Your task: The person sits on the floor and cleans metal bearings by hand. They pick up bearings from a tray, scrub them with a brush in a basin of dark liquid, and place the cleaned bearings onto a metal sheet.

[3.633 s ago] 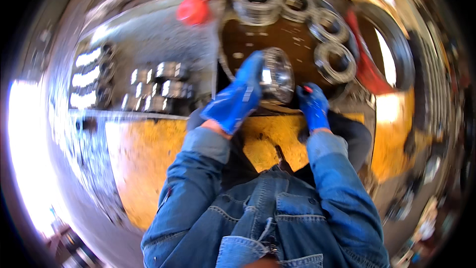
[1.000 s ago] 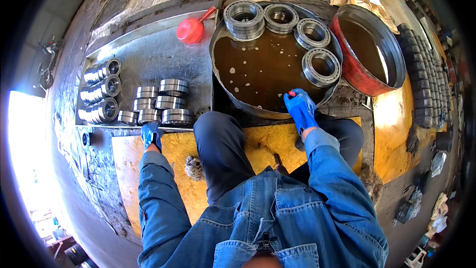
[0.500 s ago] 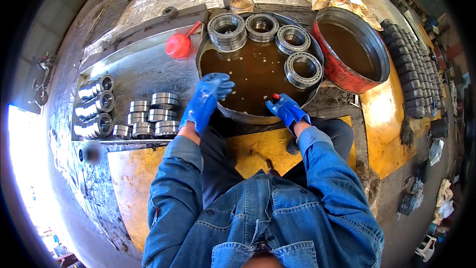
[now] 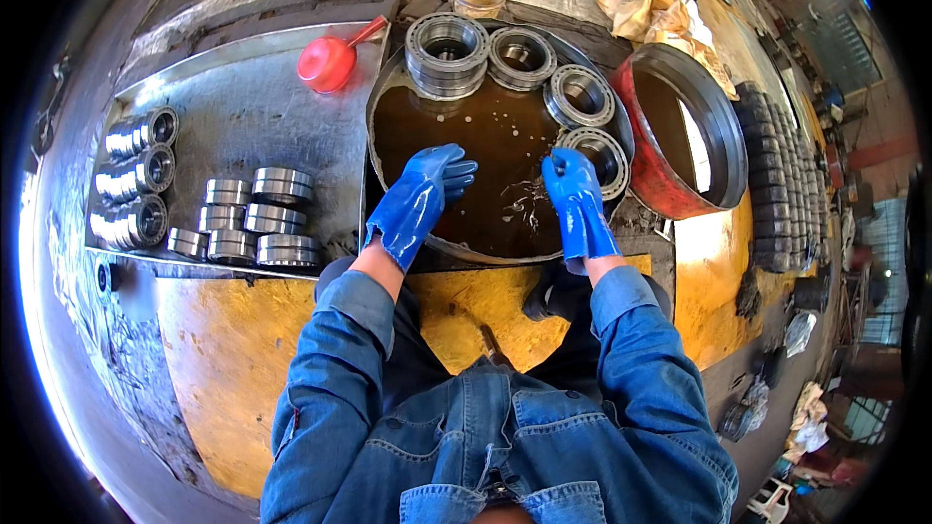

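Note:
A blue rubber glove covers each hand. Over the left part of a round metal tub (image 4: 381, 87) of brown liquid hovers my left hand (image 4: 434, 180), its fingers stretched out and side by side, holding nothing. My right hand (image 4: 573, 184) is closed over the tub's right side, beside the nearest bearing ring (image 4: 600, 157), which it partly covers. Whatever those fingers may hold is hidden. More metal bearings curve along the far rim: a tall stack (image 4: 447, 53), a smaller ring (image 4: 522, 56) and another ring (image 4: 581, 97). Ripples show on the liquid between my hands.
On the left, a metal tray (image 4: 223, 102) carries a red dipper (image 4: 327, 63), stacked bearing rings (image 4: 282, 218) and rows of bearings (image 4: 136, 175). To the right stand a red drum section (image 4: 646, 170) with liquid and stacked dark parts (image 4: 777, 180). Crumpled brown paper (image 4: 660, 15) lies behind.
My right hand has moved forward to the nearest bearing, and the red tip that showed in it is out of sight. My left hand has gone further over the liquid, which now ripples.

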Motion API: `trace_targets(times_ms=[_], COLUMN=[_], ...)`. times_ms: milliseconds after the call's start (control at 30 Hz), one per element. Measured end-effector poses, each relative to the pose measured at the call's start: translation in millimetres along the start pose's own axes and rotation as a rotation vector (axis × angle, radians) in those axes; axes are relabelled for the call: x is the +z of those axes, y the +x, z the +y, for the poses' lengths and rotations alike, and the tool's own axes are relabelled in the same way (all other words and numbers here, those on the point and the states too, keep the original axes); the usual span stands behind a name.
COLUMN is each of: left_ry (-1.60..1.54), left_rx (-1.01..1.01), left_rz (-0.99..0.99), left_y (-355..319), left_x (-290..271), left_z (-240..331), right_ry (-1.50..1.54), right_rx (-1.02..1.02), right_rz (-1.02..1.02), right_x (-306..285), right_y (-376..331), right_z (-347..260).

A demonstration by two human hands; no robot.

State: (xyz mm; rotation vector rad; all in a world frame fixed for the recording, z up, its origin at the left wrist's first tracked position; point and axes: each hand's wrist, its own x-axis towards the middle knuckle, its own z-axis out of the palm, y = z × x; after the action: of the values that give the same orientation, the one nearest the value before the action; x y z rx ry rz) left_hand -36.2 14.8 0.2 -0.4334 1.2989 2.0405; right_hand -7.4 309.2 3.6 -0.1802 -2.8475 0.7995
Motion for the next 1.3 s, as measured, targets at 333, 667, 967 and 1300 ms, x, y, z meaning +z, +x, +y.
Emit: trace_targets(times_ms=[333,667,967,1300], left_ry=[-0.286,-0.330,-0.372,-0.390], left_rx=[0.105,0.187,0.106,0.082], left_rz=[0.128,0.178,0.133,-0.106], left_y=[-7.8,-27.5,-9.6,-0.8], left_x=[8.7,-0.2,0.2,33.4], left_z=[16.5,23.1,20.6,16.5], right_ry=[-0.543,-0.640,-0.630,0.442], right_rx=[-0.746,-0.689,-0.475,0.115], right_rz=[0.036,-0.267,-0.489,-0.845], right_x=[58.5,97.6,26.3,-35.6], right_y=[147.4,173.1,109.1,22.7], right_z=[-157.9,-184.0,-221.6,-178.1])
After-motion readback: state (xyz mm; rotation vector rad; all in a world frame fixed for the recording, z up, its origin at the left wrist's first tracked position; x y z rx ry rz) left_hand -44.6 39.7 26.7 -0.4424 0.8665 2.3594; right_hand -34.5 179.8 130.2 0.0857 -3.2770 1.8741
